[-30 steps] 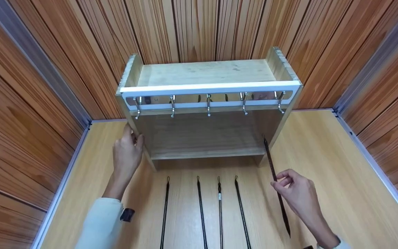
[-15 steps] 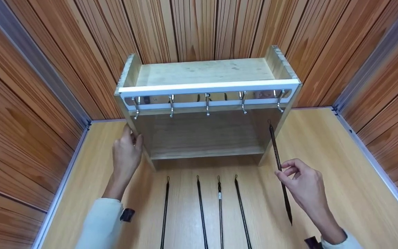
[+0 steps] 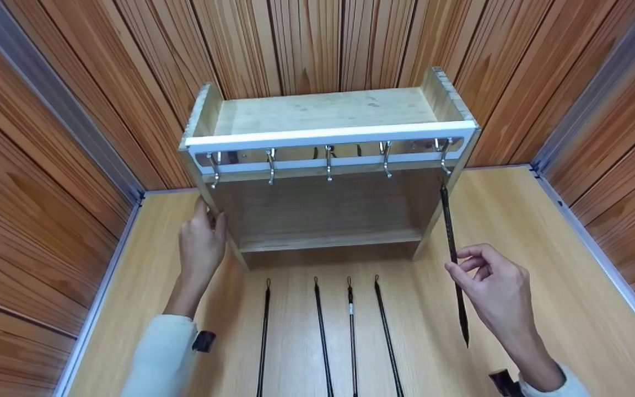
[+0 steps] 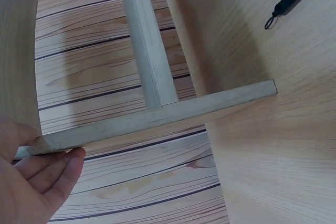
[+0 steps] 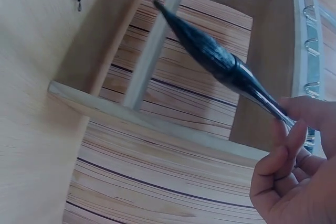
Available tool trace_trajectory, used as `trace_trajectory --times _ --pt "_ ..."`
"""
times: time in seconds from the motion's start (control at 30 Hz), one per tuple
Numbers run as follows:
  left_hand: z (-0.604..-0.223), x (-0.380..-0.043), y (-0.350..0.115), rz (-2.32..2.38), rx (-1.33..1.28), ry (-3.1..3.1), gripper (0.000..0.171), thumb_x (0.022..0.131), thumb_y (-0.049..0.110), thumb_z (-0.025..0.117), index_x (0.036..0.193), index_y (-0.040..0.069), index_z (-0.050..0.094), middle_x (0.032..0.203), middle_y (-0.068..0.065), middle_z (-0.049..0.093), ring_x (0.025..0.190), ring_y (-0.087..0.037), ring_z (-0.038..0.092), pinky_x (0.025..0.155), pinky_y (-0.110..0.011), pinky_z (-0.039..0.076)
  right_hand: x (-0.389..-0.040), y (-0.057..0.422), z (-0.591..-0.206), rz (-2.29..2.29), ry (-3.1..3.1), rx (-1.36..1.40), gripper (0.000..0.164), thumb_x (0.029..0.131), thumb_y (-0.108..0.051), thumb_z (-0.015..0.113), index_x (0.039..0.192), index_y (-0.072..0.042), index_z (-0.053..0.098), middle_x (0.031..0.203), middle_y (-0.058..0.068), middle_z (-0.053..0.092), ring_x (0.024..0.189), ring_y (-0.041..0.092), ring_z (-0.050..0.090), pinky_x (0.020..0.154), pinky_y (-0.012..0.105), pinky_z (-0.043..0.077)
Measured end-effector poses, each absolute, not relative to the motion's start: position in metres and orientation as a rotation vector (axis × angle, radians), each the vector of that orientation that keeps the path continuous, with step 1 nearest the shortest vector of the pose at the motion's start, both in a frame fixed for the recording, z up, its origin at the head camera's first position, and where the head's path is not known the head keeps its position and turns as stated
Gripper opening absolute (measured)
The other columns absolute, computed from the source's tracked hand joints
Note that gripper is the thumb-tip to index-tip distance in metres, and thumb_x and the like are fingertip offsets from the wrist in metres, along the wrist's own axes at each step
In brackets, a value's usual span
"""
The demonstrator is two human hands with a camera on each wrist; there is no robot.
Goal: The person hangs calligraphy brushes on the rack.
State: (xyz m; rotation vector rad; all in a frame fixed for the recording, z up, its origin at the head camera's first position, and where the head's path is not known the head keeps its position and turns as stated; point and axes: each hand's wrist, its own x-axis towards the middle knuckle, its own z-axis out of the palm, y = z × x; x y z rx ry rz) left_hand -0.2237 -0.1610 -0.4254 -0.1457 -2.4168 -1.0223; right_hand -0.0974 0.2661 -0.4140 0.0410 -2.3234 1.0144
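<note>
My right hand (image 3: 494, 286) pinches a dark calligraphy brush (image 3: 451, 231) between thumb and fingers at mid-handle. The brush hangs nearly upright, bristles down, its loop end just below the rightmost metal hook (image 3: 445, 157). In the right wrist view its black bristle tip (image 5: 202, 43) points up and left. My left hand (image 3: 202, 242) grips the left side panel of the wooden rack (image 3: 323, 242), thumb on one face and fingers on the other, as the left wrist view shows at the panel's edge (image 4: 157, 119). A row of several hooks lines the rack's white front rail (image 3: 306, 141).
Several more dark brushes lie on the wooden table (image 3: 543, 231) before the rack, loops toward it: one at left (image 3: 265, 331), others around the middle (image 3: 351, 331) and right (image 3: 388, 336). Wood-plank walls (image 3: 306, 49) stand behind the rack and at both sides.
My right hand has risen and shifted slightly right with the brush, bringing its loop end up from beside the lower shelf to near the rightmost hook. The left hand keeps its hold.
</note>
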Motion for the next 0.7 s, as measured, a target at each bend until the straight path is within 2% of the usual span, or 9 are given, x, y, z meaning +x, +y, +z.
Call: trace_trajectory --times 0.53,0.7 --pt "-0.4235 -0.2232 -0.1599 -1.065 -0.094 -2.452 0.043 0.1 0.004 0.058 0.14 -0.004 0.047 0.122 -0.03 0.062 0.106 -0.041 0.064 0.076 -0.047 0.058 -0.0989 0.2646 -0.4108 1.027 -2.25 0.057 0.022 0.073 0.007 0.084 0.09 0.002 0.07 0.069 0.004 0.067 0.053 0.002 0.05 0.051 0.011 0.038" --pt "-0.4247 -0.2227 -0.1596 -1.062 -0.102 -2.441 0.043 0.1 0.004 0.058 0.141 -0.005 0.047 0.121 -0.03 0.062 0.105 -0.041 0.065 0.074 -0.048 0.058 -0.0993 0.265 -0.412 1.045 -2.267 0.024 0.022 0.074 0.007 0.084 0.09 0.003 0.07 0.069 0.004 0.067 0.053 0.004 0.051 0.051 0.011 0.038"
